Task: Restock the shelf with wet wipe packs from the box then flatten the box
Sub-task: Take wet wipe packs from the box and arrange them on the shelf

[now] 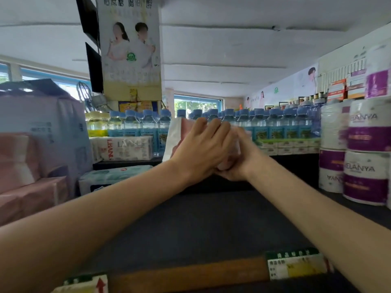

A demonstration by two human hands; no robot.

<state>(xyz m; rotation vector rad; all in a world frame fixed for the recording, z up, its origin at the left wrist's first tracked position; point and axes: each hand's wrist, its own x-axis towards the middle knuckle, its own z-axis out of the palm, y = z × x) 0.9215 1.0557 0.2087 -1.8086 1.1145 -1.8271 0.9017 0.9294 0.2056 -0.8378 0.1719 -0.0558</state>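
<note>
Reaching: both arms stretch deep across the dark shelf [211, 218], carrying a pink-and-white pack [177, 132] toward its far side.
Left hand: the left hand [201, 149] lies over the top of the pack, fingers curled over its far edge, likely to steady it upright.
Right hand: the right hand [239, 161] cups the pack from below and the side; its fingertips are hidden behind the left hand, so how tightly they close cannot be told.
Pack: held between the two hands, above the back of the shelf, not yet set down; whether it touches the board cannot be told.
Neighbours: a pale blue pack [110, 176] lies flat to the left, paper rolls [364, 149] stack on the right, leaving a bare gap between that the pack seems meant for.
Backdrop: bottles [264, 121] line the next aisle.
Box: not in view; flattening seemingly not begun.
</note>
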